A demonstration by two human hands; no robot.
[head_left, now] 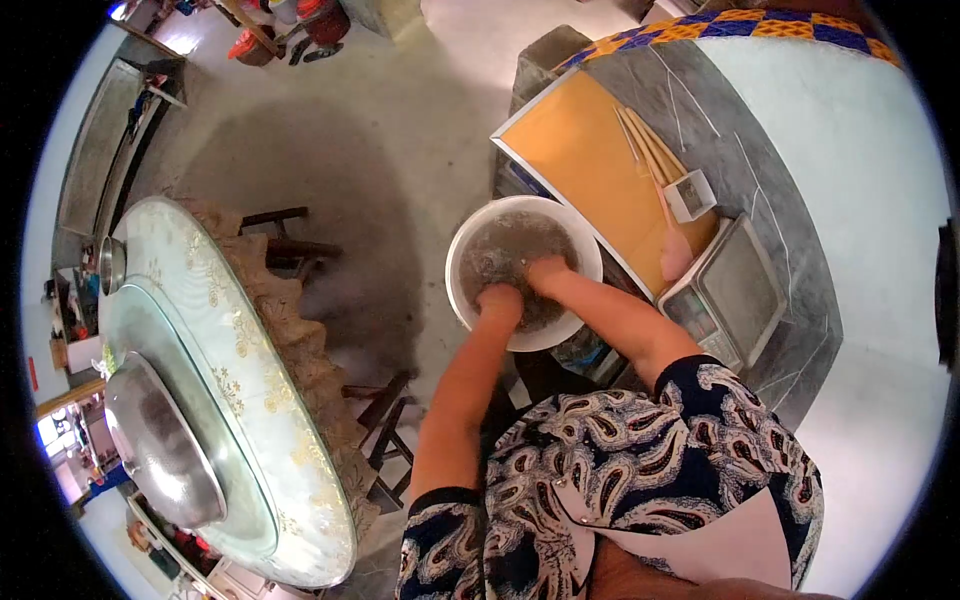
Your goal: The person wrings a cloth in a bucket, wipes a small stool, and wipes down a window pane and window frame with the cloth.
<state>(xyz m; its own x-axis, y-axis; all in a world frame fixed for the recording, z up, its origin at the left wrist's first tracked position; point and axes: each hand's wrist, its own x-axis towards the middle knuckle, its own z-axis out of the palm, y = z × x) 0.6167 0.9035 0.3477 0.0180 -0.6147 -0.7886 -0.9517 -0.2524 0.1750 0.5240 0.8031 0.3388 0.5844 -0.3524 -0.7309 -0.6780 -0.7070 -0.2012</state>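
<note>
Both my hands reach down into a white basin of murky greyish-brown water. My left hand is sunk in it near the basin's left front part, its fingers under the surface. A little farther in and to the right, my right hand is also dipped, with its fingers hidden. Some bubbles or ripples show on the water by the hands. Whether either hand holds anything below the surface I cannot make out.
Right of the basin, a grey counter bears an orange-yellow board, wooden sticks, a small white box and a scale. At left stands a table with a glass turntable and a metal dome cover. Stools stand beneath.
</note>
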